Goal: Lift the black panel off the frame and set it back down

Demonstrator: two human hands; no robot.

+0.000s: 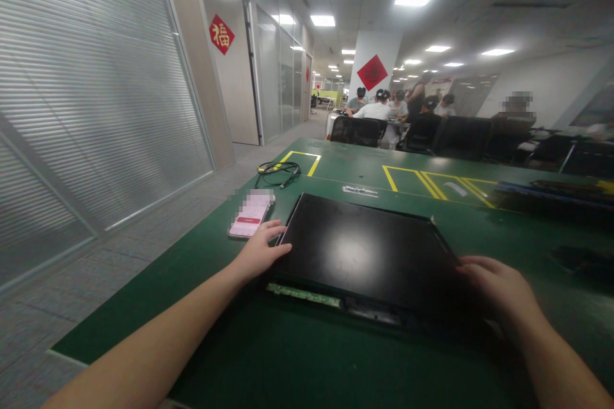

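Note:
A black display panel [357,246] lies face up in front of me, with a bright glare spot on its glossy surface. My left hand [265,246] grips its left edge, the thumb over the top and the other fingers along the side. At the opposite edge, my right hand [496,281] has its fingers pressed to the rim; its thumb is hidden. Along the panel's near side shows a narrow green circuit board [304,294], beside a dark strip. Just beyond my left hand rests a smartphone [250,214] with a lit screen.
The green table [144,316] carries a coiled black cable [279,172], a small whitish strip [359,191] and yellow tape markings [412,180]. Dark flat items [551,195] lie at the right. Behind stand black chairs [357,132] and several people at another table.

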